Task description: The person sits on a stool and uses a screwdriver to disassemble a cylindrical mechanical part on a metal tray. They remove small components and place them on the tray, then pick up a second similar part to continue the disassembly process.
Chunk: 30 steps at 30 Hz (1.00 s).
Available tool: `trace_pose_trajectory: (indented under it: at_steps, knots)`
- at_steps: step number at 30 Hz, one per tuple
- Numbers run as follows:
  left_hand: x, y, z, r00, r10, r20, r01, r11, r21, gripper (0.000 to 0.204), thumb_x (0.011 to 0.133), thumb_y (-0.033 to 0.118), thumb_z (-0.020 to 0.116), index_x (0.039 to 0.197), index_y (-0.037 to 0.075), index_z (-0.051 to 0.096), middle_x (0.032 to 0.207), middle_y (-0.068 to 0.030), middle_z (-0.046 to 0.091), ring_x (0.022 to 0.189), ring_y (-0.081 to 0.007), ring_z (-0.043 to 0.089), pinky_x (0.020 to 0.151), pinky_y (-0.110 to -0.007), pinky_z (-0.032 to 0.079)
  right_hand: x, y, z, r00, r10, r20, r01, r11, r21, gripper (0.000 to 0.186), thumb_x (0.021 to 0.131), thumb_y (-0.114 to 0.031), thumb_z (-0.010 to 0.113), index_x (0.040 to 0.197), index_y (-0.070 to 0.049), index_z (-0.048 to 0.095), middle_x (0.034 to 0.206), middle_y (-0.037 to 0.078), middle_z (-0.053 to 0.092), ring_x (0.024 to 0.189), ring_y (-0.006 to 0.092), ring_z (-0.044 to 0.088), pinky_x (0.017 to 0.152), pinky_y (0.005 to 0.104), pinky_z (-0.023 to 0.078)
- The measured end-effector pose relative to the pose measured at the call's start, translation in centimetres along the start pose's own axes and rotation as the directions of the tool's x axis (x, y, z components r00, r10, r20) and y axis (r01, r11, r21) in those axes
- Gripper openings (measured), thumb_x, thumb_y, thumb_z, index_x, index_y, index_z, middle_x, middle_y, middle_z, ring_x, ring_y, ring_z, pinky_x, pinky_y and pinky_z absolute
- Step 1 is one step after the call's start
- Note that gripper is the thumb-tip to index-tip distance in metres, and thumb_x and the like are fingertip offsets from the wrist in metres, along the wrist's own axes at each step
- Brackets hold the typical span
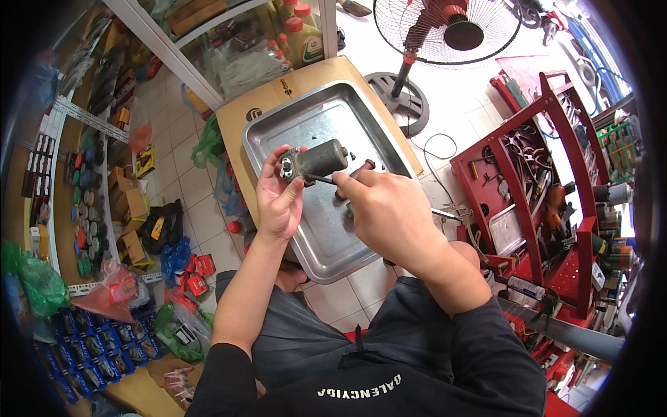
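My left hand (pixel 278 198) grips a dark cylindrical motor-like part (pixel 326 156) by its metal end fitting (pixel 287 163), over a steel tray (pixel 323 254). My right hand (pixel 389 215) is closed round a long thin metal tool (pixel 323 179), its dark tip reaching the part's fitting; whether it touches cannot be told. The hand hides much of the tool. Beneath, in the tray, lie a reddish-brown piece (pixel 365 167) and small dark bits, partly hidden.
The tray rests on cardboard (pixel 240 111) beside a glass cabinet (pixel 236 55). Right: a red tool cart (pixel 580 292) with pliers; behind: a standing fan (pixel 458 31) and loose cable. Left: shelves (pixel 90 174) of small goods, plastic bags and boxes. My legs are below the tray.
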State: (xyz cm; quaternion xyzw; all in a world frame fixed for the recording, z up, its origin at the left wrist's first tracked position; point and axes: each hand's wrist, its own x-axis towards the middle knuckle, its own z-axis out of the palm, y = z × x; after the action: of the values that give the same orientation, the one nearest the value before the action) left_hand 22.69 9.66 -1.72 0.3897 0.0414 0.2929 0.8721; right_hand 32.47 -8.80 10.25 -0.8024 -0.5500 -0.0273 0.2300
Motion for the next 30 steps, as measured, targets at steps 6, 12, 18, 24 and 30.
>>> trace_pose_trajectory:
  at_steps: [6, 12, 18, 24, 30]
  knots:
    - [0.1, 0.1, 0.1, 1.0, -0.008, 0.016, 0.008, 1.0, -0.002, 0.064, 0.09, -0.003, 0.077, 0.147, 0.006, 0.048, 0.144, -0.015, 0.057, 0.134, -0.0237, 0.055, 0.118, -0.039, 0.043, 0.0, -0.1, 0.5, 1.0, 0.02, 0.002, -0.02, 1.0, -0.02, 0.042, 0.073, -0.003, 0.07, 0.115, -0.002, 0.074, 0.083, 0.012, 0.072, 0.071, 0.0302, 0.072, 0.063, 0.0415, 0.056]
    - [0.1, 0.3, 0.1, 1.0, -0.011, 0.018, 0.012, 1.0, -0.007, 0.065, 0.09, -0.002, 0.077, 0.147, 0.006, 0.048, 0.144, -0.0157, 0.058, 0.134, -0.0241, 0.056, 0.118, -0.039, 0.042, 0.0, -0.3, 0.4, 1.0, 0.018, 0.011, -0.018, 1.0, 0.004, 0.042, 0.073, -0.003, 0.07, 0.115, -0.002, 0.074, 0.082, 0.012, 0.072, 0.069, 0.0308, 0.072, 0.063, 0.0418, 0.056]
    - [0.0, 0.4, 0.3, 1.0, -0.012, 0.025, 0.012, 1.0, -0.02, 0.065, 0.089, -0.003, 0.078, 0.146, 0.006, 0.048, 0.144, -0.0156, 0.058, 0.135, -0.0243, 0.056, 0.119, -0.04, 0.042, 0.3, 0.2, 1.1, 0.999, 0.042, -0.023, -0.038, 0.985, 0.169, 0.03, 0.083, -0.007, 0.067, 0.111, 0.003, 0.073, 0.083, 0.018, 0.071, 0.071, 0.0352, 0.072, 0.063, 0.044, 0.057]
    - [0.0, 0.1, 0.3, 0.999, -0.005, 0.041, 0.005, 1.0, -0.005, 0.071, 0.086, 0.001, 0.082, 0.147, 0.004, 0.047, 0.143, -0.0166, 0.057, 0.136, -0.0285, 0.055, 0.117, -0.043, 0.045, 1.8, 0.0, 2.3, 0.987, 0.148, 0.066, -0.158, 0.788, 0.595, 0.022, 0.091, -0.011, 0.072, 0.106, 0.005, 0.073, 0.083, 0.023, 0.072, 0.075, 0.0378, 0.073, 0.068, 0.0434, 0.056]
    - [-0.1, -0.2, 0.3, 0.999, -0.037, 0.033, 0.037, 0.999, 0.02, 0.075, 0.083, 0.003, 0.085, 0.147, 0.004, 0.047, 0.144, -0.0207, 0.056, 0.133, -0.0287, 0.058, 0.115, -0.043, 0.048, 1.5, -0.3, 5.3, 0.972, 0.231, -0.044, -0.14, 0.718, 0.682, 0.018, 0.093, -0.008, 0.075, 0.105, 0.004, 0.071, 0.064, 0.014, 0.063, 0.055, 0.0177, 0.057, 0.056, 0.0338, 0.046]
